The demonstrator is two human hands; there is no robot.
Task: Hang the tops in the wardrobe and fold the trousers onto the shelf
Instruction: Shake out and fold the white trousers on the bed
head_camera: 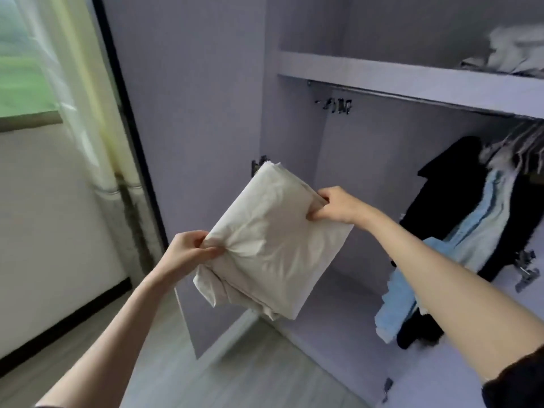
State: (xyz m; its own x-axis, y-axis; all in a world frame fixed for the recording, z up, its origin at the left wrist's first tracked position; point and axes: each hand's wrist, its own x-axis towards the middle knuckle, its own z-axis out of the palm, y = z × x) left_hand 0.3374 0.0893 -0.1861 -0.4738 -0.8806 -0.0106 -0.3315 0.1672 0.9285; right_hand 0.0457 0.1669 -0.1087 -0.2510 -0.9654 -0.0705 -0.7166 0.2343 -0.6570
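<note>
My left hand (188,251) pinches the near corner of the folded cream trousers (270,240), thumb and fingers curled into the cloth. My right hand (335,206) grips the far edge, fingers tucked under the layers. The bundle hangs tilted in the air before the open wardrobe (338,160). Beyond, dark and blue tops (471,219) hang from the rail (412,97), under the shelf (397,76) bearing white cloth (512,51).

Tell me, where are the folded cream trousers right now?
The folded cream trousers are mid-frame, held by both hands before the open wardrobe, left of the hanging tops.
</note>
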